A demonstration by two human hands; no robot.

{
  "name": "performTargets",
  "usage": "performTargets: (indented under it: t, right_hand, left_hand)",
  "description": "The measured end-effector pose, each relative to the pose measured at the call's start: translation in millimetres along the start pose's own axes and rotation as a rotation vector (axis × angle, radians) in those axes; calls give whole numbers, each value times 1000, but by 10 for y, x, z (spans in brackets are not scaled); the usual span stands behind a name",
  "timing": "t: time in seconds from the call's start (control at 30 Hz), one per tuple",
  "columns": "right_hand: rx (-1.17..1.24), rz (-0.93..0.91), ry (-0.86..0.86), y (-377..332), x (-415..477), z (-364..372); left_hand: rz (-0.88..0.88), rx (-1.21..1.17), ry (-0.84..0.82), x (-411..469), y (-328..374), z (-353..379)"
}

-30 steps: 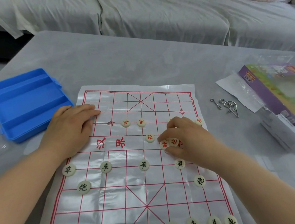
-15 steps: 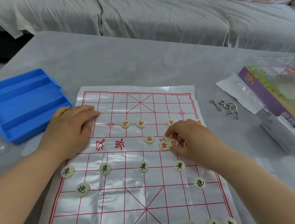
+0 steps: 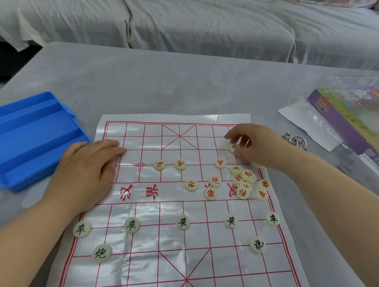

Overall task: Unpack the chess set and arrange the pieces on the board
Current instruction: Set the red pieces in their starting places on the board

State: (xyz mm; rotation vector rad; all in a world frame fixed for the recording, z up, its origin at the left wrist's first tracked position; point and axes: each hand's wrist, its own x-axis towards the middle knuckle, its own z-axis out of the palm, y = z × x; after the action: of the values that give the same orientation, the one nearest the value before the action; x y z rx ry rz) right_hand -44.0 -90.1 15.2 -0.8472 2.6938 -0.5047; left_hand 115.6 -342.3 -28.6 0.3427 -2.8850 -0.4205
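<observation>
A plastic-sheet chess board (image 3: pixel 155 263) with red lines lies on the grey table. Black-lettered round pieces stand in rows on its near half, such as a soldier (image 3: pixel 182 222) and a cannon (image 3: pixel 102 253). Several red-lettered pieces (image 3: pixel 242 181) lie in a loose cluster near the board's right edge, with two more (image 3: pixel 159 165) farther left. My left hand (image 3: pixel 85 171) rests flat on the board's far left part. My right hand (image 3: pixel 253 145) is over the far right part and pinches one red piece (image 3: pixel 232 148) in its fingertips.
An open blue plastic case (image 3: pixel 25 138) with several troughs sits left of the board. Right of it lie metal ring puzzles (image 3: pixel 295 139), a paper sheet (image 3: pixel 306 120) and a purple box in a clear bag (image 3: pixel 361 128). A cloth-covered sofa (image 3: pixel 193 20) runs behind the table.
My right hand left the cluster of red pieces and moved up toward the far right of the board with one red piece. The left hand stayed put.
</observation>
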Motion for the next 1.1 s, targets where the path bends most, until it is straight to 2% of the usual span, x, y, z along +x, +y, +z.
performTargets:
  t: [0.13, 0.3, 0.67, 0.83, 1.1]
  right_hand:
    - [-9, 9, -82, 29, -13, -31]
    - [-47, 88, -44, 54, 0, -30]
    - [21, 54, -63, 67, 23, 5]
    - [-24, 58, 15, 87, 46, 52]
    - [49, 33, 62, 88, -7, 49]
  left_hand:
    - [-2, 1, -5, 2, -2, 3]
    - [-10, 0, -10, 5, -6, 9]
    - [-11, 1, -13, 12, -17, 19]
    - [-7, 0, -7, 14, -17, 18]
    - [2, 4, 4, 12, -24, 29]
